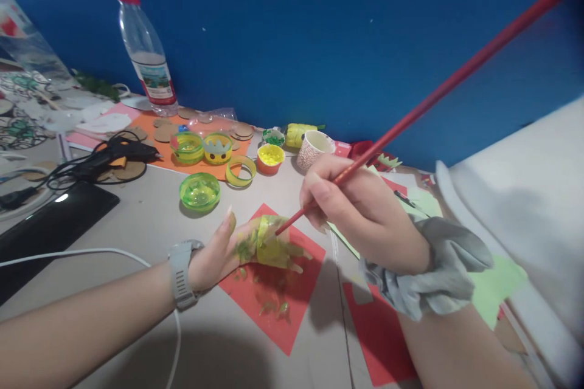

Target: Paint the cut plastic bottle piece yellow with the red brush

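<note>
My right hand (pixel 351 213) is closed around a long red paintbrush (pixel 424 103), which slants down to the left. The brush tip meets a yellow plastic ring (pixel 270 242) that sits around the fingers of my left hand (pixel 219 255). Beyond the ring, fingertips stretch out, and the thumb points up. Green and yellow paint smears mark the left hand. Beneath it lies a red paper sheet (pixel 296 307) with wet-looking paint blobs. Behind the hands stand a paper cup of yellow paint (pixel 271 159), a cup with green paint (pixel 274 137) and another yellow ring (pixel 241 171).
A green plastic bottle base (pixel 199 192) stands near a crowned yellow ring (pixel 218 149) by the orange sheet (pixel 171 161). A patterned paper cup (pixel 314 149) is behind my right hand. Left are a bottle (pixel 148 61), a glue gun (pixel 123 149), a black phone-like slab (pixel 59 225) and a white cable (pixel 91 251).
</note>
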`<state>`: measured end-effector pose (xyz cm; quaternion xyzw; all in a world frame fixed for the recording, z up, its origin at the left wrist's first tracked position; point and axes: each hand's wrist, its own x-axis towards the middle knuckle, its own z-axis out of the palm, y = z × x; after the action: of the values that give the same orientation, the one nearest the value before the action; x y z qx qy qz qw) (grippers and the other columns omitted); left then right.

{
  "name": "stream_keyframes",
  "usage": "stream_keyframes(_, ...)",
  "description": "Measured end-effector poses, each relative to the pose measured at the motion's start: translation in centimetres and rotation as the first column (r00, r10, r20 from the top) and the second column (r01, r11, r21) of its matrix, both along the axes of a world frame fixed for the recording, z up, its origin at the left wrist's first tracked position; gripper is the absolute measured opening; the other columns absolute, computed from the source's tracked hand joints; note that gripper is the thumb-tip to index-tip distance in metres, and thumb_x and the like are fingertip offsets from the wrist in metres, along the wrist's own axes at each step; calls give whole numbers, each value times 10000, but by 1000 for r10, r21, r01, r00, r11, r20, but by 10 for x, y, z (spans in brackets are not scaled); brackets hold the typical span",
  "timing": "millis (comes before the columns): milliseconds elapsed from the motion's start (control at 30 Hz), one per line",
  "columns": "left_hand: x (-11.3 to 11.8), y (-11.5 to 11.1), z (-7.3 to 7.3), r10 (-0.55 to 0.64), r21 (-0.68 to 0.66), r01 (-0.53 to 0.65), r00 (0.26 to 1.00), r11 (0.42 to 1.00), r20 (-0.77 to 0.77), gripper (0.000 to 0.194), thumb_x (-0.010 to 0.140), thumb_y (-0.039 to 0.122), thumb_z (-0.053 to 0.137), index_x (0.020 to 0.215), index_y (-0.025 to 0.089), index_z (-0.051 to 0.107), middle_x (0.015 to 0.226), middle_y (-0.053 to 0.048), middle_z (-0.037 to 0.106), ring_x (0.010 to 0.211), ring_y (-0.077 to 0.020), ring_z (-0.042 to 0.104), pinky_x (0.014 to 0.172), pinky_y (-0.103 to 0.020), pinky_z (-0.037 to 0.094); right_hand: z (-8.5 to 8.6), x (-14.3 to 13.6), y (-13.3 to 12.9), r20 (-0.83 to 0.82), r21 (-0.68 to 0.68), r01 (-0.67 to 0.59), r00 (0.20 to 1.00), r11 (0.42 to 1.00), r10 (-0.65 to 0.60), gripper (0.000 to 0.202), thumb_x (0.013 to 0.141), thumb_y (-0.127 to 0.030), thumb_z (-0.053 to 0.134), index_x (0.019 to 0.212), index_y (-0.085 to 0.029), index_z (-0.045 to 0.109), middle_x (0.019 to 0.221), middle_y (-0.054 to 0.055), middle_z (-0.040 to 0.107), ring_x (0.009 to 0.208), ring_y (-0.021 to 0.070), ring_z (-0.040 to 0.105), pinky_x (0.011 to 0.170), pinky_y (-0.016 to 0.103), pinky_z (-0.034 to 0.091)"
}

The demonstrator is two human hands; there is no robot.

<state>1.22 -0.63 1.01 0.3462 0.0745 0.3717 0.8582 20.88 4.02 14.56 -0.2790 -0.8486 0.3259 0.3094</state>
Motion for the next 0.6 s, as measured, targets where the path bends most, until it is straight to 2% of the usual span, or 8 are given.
stream_keyframes(133, -3, -6, -10, 58, 36, -56, 996, 998, -63, 907, 870, 844, 237, 1446, 210, 535, 1544, -132, 485, 1523, -347, 270, 1247, -535, 161, 3, -1, 0, 117, 133, 1, 993, 991, -17, 294, 1052, -318, 419, 780, -215, 461, 617, -45, 490, 516, 99, 444, 527, 259, 357)
stream_keyframes(200, -3, -6, -13, 65, 51, -61, 995, 997, -77, 845, 896, 809, 268, 1427, 219, 559, 1535, -117, 500, 1511, -342, 299, 1255, -523, 143, 4, 0, 0, 101, 211, 50, 992, 976, -73, 314, 1052, -302, 417, 752, -216, 459, 626, -35, 485, 537, 107, 438, 547, 269, 360)
stream_keyframes(267, -3, -5, -15, 83, 88, -75, 992, 993, -92, 854, 887, 816, 268, 1409, 217, 578, 1515, -121, 524, 1485, -359, 347, 1249, -533, 163, 5, 1, 0, 74, 226, 78, 993, 971, -97, 306, 1050, -288, 422, 757, -215, 476, 643, -27, 497, 562, 113, 456, 568, 273, 375)
stream_keyframes(367, -2, -5, -13, 133, 174, -112, 984, 978, -116, 917, 850, 851, 265, 1437, 202, 541, 1488, -150, 546, 1432, -380, 425, 1214, -545, 259, 3, 2, -1, 19, 153, 58, 998, 987, -61, 273, 1051, -302, 426, 801, -216, 495, 651, -29, 514, 561, 113, 478, 579, 274, 396)
stream_keyframes(433, -1, -6, -11, 135, 220, -105, 983, 970, -126, 919, 860, 838, 282, 1468, 181, 491, 1449, -186, 572, 1337, -389, 535, 1149, -555, 364, 2, 1, -1, 23, 112, 40, 999, 993, -43, 276, 1051, -326, 429, 806, -218, 495, 637, -37, 513, 540, 111, 473, 566, 275, 393)
stream_keyframes(533, -1, -6, -7, 76, 262, -42, 990, 964, -118, 930, 868, 832, 282, 1477, 151, 450, 1294, -222, 671, 1101, -378, 694, 979, -546, 518, 1, 1, -1, 57, 150, 95, 993, 984, -104, 294, 1046, -345, 447, 790, -216, 510, 632, -34, 514, 544, 114, 479, 557, 281, 384)
stream_keyframes(600, 0, -6, -6, 61, 281, -27, 992, 959, -113, 939, 868, 838, 259, 1456, 138, 474, 1209, -204, 713, 1036, -370, 720, 904, -516, 555, 2, 2, 0, 75, 203, 132, 986, 970, -150, 327, 1049, -345, 437, 757, -217, 506, 632, -24, 507, 557, 123, 471, 557, 292, 376)
